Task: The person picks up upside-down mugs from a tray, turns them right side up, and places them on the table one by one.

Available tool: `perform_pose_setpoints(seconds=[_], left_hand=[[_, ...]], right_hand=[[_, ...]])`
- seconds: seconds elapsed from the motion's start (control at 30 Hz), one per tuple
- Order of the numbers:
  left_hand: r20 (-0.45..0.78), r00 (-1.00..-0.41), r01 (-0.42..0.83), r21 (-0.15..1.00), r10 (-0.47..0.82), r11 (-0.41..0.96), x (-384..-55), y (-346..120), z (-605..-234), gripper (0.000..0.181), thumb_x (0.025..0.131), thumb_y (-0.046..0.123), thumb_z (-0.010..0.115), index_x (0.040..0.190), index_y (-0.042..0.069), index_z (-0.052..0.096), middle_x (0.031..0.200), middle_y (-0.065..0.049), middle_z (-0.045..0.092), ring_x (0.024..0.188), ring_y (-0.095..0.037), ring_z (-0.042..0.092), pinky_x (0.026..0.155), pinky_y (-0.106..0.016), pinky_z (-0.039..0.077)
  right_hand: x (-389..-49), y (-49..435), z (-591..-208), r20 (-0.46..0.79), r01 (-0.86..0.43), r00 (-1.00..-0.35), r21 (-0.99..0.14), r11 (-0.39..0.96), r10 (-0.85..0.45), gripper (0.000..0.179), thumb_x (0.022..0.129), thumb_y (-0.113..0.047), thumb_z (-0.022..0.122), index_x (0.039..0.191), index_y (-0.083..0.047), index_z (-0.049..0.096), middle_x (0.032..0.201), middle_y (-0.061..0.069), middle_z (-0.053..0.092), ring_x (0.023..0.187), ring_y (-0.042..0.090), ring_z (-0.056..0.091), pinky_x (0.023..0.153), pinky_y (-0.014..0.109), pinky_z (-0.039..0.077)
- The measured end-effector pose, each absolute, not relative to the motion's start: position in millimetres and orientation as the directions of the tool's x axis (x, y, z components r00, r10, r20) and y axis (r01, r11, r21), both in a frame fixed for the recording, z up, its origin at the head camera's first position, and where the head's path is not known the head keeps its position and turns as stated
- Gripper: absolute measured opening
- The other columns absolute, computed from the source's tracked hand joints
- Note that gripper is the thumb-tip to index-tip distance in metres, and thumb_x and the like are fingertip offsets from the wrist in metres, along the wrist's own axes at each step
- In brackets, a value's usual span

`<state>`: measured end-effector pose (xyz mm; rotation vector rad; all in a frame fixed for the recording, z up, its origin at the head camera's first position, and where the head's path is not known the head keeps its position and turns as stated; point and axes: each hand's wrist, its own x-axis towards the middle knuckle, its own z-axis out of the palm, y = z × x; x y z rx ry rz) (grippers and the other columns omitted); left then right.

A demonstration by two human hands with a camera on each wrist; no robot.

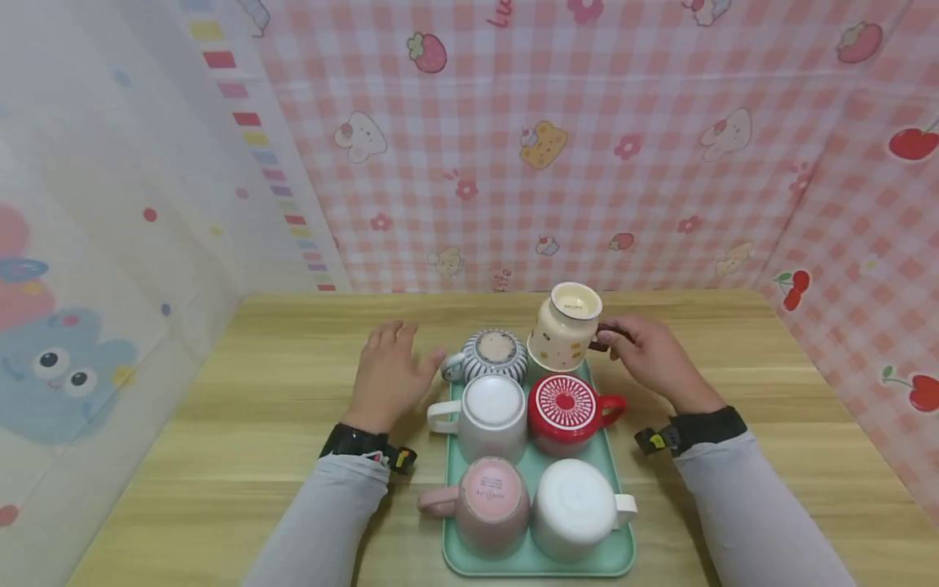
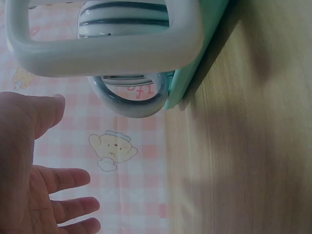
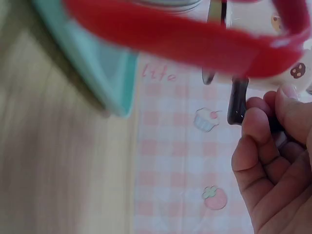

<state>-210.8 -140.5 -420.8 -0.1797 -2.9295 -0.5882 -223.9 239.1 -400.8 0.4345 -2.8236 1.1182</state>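
Holding bases up, the mint tray point(image 1: 597, 458) carries mugs in two columns, their insides hidden. Taking its far edge as 12 o'clock, the striped mug point(image 1: 497, 349) sits at 11, the grey-white mug point(image 1: 494, 417) at 9, the pink mug point(image 1: 491, 507) at 7, the white mug point(image 1: 574, 509) at 5 and the red mug point(image 1: 565, 412) at 3. The cream mug point(image 1: 561, 338) is at 1, mouth down and slightly tilted; I cannot tell whether its rim touches the tray.

The right hand point(image 1: 655, 359), at the cream mug's 3 o'clock, pinches its dark handle point(image 3: 238, 100) between thumb and curled fingers, a narrow grip. The left hand point(image 1: 389, 375), at the striped mug's 9 o'clock, is wide, its fingers relaxed and thumb spread, near that mug's handle.

The left wrist view shows a gap between thumb and handle, which from the head almost meet. The right wrist view shows the fingers' undersides at the dark handle, hidden from above; only the head view shows lettering on the pink base.
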Motion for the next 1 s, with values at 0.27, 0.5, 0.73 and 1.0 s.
perform_pose_setpoints(seconds=[0.27,0.5,0.73,1.0], left_hand=[[0.177,-0.980,0.150,0.369,0.090,0.917,-212.3,-143.0,-421.5,0.075,0.103,0.058,0.053,0.151,0.001,0.047,0.159,-0.026,0.041,0.151,-0.044,0.033,0.124,-0.059,0.029],[0.196,-0.975,0.168,0.366,0.100,0.915,-211.1,-144.0,-420.7,0.074,0.103,0.057,0.053,0.149,0.000,0.049,0.158,-0.026,0.042,0.150,-0.044,0.035,0.123,-0.060,0.030],[0.225,-0.969,0.179,0.371,0.098,0.911,-211.9,-143.8,-420.6,0.072,0.102,0.055,0.056,0.147,-0.001,0.051,0.157,-0.026,0.045,0.149,-0.044,0.037,0.123,-0.059,0.030],[0.211,-0.973,0.168,0.367,0.094,0.915,-210.4,-142.0,-417.5,0.073,0.102,0.057,0.054,0.147,0.000,0.052,0.157,-0.025,0.045,0.149,-0.043,0.037,0.124,-0.058,0.030]], right_hand=[[-218.2,229.0,-388.5,0.188,-0.250,-0.968,-0.725,0.641,-0.166,0.027,0.108,-0.026,0.056,0.122,-0.008,0.071,0.104,0.014,0.074,0.084,0.024,0.064,0.071,0.032,0.051],[-208.6,207.0,-371.0,0.230,-0.271,-0.962,-0.724,0.634,-0.149,0.024,0.107,-0.026,0.060,0.117,-0.009,0.073,0.102,0.013,0.076,0.083,0.024,0.066,0.069,0.030,0.052],[-203.5,182.6,-353.1,0.248,-0.288,-0.956,-0.695,0.659,-0.155,0.022,0.106,-0.024,0.061,0.116,-0.009,0.073,0.099,0.012,0.074,0.079,0.025,0.064,0.067,0.033,0.053],[-206.8,171.2,-346.7,0.109,-0.169,-0.982,-0.867,0.469,-0.152,0.030,0.108,-0.026,0.058,0.112,0.001,0.070,0.092,0.010,0.069,0.069,0.015,0.061,0.066,0.026,0.054]])
